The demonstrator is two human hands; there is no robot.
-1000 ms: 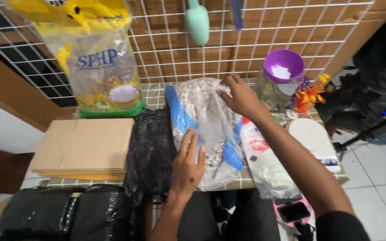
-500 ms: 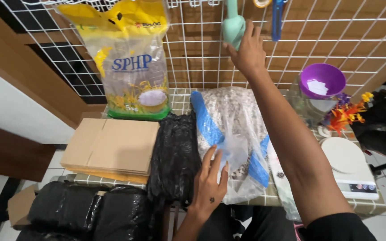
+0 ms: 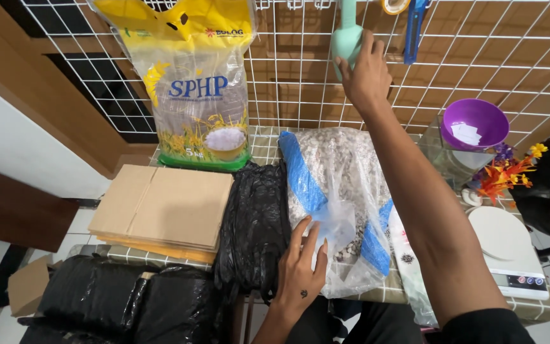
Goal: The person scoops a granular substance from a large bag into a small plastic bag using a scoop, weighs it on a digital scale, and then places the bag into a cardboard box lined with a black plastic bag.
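My right hand point(image 3: 365, 75) is raised to the white wire grid and wraps around a mint-green scoop point(image 3: 345, 39) hanging there. My left hand point(image 3: 300, 271) lies flat, fingers spread, on the knotted top of a clear plastic bag with blue stripes point(image 3: 338, 204), filled with greyish grains. That bag lies on the checked tabletop point(image 3: 389, 292). A pile of black plastic bags point(image 3: 254, 226) lies just left of it.
A yellow rice sack point(image 3: 193, 83) leans on the grid. Flattened cardboard point(image 3: 160, 207) lies at left, black bundles point(image 3: 122, 302) below it. A purple bowl point(image 3: 473, 124), orange flowers point(image 3: 503, 175) and a white scale point(image 3: 507, 251) sit at right. Blue-handled tools point(image 3: 414, 28) hang on the grid.
My right hand rose from the bag's far end up to the hanging green scoop and closed on it. The view tilted and drew closer. My left hand stayed on the bag.
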